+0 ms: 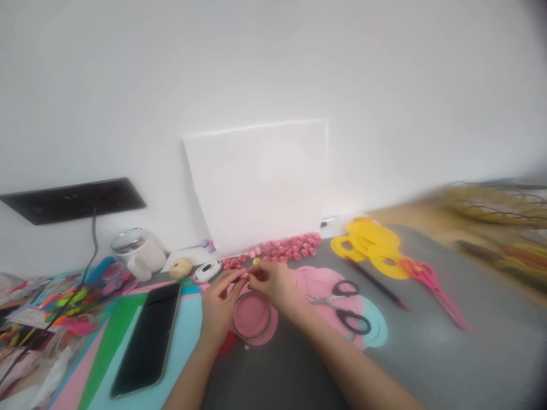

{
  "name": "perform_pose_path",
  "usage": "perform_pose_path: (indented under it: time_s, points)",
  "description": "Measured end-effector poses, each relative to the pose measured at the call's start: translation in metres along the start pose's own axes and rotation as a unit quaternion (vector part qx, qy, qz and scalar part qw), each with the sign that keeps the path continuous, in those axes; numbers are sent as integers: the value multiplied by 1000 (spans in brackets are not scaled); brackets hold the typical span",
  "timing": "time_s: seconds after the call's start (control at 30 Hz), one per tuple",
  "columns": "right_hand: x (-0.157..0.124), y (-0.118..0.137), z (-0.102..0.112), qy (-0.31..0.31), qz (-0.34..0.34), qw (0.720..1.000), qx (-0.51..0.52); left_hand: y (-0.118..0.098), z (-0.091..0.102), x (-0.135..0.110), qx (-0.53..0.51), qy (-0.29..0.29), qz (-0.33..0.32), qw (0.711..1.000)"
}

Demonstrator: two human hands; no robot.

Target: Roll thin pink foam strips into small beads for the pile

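My left hand and my right hand meet near the middle of the table, fingertips almost touching. Both pinch a small pink paper piece, mostly hidden by the fingers. Just below them a round ring-like rim surrounds a pink disc and rests on pink paper circles. Beyond the fingers, many small pink-red paper rolls lie in a cluster. Black-handled scissors rest on larger pink paper shapes, right of my right hand.
Left of my hands, a black phone lies on coloured paper sheets. A white mug stands behind. A white board leans on the wall. Yellow paper shapes, a dark pencil and pink scissors lie at right.
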State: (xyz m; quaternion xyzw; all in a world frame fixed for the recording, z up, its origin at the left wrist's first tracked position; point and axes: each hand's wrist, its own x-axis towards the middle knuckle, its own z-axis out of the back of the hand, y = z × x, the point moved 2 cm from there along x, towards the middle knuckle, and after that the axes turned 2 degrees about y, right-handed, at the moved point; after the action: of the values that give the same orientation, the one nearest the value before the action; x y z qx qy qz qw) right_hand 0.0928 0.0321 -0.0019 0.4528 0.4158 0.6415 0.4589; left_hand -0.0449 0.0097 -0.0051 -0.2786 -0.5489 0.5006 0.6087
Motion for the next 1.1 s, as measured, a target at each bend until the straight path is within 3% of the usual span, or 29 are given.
perform_pose_path:
  time_s: [0.17,0.43,0.77,1.03,1.1]
  points:
    - [0,-2,-4,-34,14,998,-42,1,-1,-1,-6,-11,7,1000]
    - [1,4,5,73,-77,977,183,13,4,1,-41,3,55,998]
    - [1,5,8,93,-81,968,220,27,4,0,-128,-1,125,984]
    - [6,2,14,29,-58,969,239,18,3,5,-266,-43,174,947]
    - [7,4,17,56,-39,968,241,15,4,7,-311,-42,179,933]
